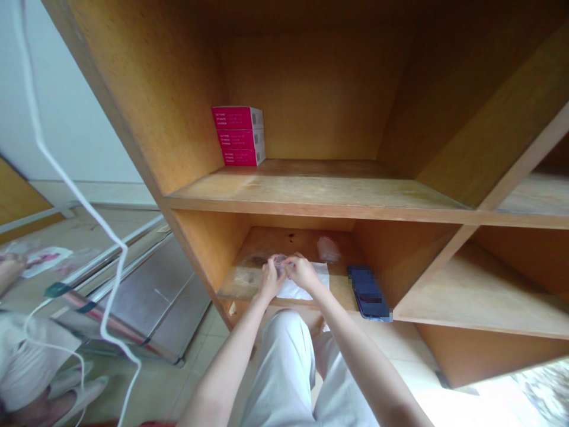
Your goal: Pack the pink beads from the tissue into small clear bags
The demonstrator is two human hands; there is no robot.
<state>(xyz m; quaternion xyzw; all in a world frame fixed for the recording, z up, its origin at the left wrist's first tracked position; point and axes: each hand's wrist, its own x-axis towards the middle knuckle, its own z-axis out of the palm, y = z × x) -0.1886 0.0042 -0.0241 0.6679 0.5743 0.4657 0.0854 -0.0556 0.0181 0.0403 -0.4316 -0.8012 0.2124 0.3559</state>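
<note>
My left hand (pixel 269 280) and my right hand (pixel 301 273) meet over the lower shelf, fingers pinched together. Between the fingertips is a small see-through, slightly purplish piece of plastic (pixel 279 259); its exact kind is too small to tell. Under both hands lies a white sheet (pixel 319 274), paper or cloth, flat on the shelf board and partly hidden by my right hand and forearm. To the right of it, a dark blue phone-like object (pixel 370 293), partly blurred out, rests at the shelf's front edge.
Three pink-and-white boxes (pixel 240 137) are stacked on the upper shelf (pixel 311 185). A clear scrap (pixel 328 249) lies deeper on the lower shelf. At left, a white cable (pixel 82 196) hangs before a metal-framed panel (pixel 155 296); another person's hand (pixel 11 267) is near a white-and-pink item.
</note>
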